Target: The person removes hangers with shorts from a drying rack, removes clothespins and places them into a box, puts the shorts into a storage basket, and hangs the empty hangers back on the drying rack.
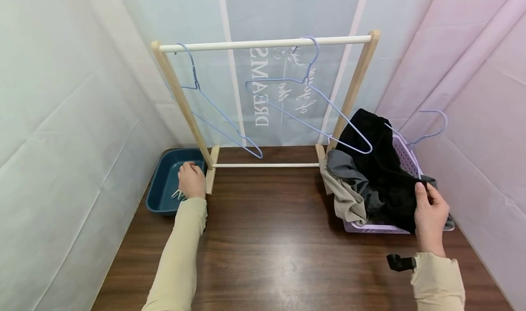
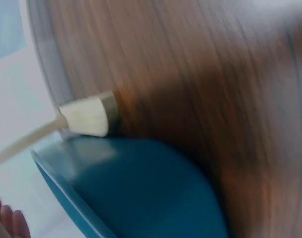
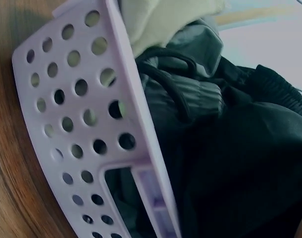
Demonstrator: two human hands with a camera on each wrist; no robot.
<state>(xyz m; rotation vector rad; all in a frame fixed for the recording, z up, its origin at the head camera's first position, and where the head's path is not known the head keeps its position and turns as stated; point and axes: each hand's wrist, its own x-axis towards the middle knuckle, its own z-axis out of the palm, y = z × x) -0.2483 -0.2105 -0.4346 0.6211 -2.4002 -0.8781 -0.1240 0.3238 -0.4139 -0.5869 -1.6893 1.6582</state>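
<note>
My right hand [image 1: 432, 215] pinches the edge of a black garment [image 1: 382, 165] between thumb and fingers. The garment lies over a purple basket [image 1: 371, 229], on top of a grey garment [image 1: 347, 167] and a beige one [image 1: 347, 197]. In the right wrist view, a gathered elastic edge shows on the black cloth [image 3: 250, 153]. Over at the left, my left hand [image 1: 191, 179] is above a dark blue bin [image 1: 162, 201], fingers bent. Several small pale clothespins [image 1: 178, 195] lie in the bin below it. Whether the left hand holds anything, I cannot tell.
A wood-framed rack [image 1: 263, 44] stands between bin and basket; two blue hangers [image 1: 337, 110] [image 1: 223, 117] hang from its rail. Another hanger [image 1: 441, 126] sticks up from the basket's right side. Pale curtains [image 1: 61, 119] enclose the brown tabletop [image 1: 267, 247].
</note>
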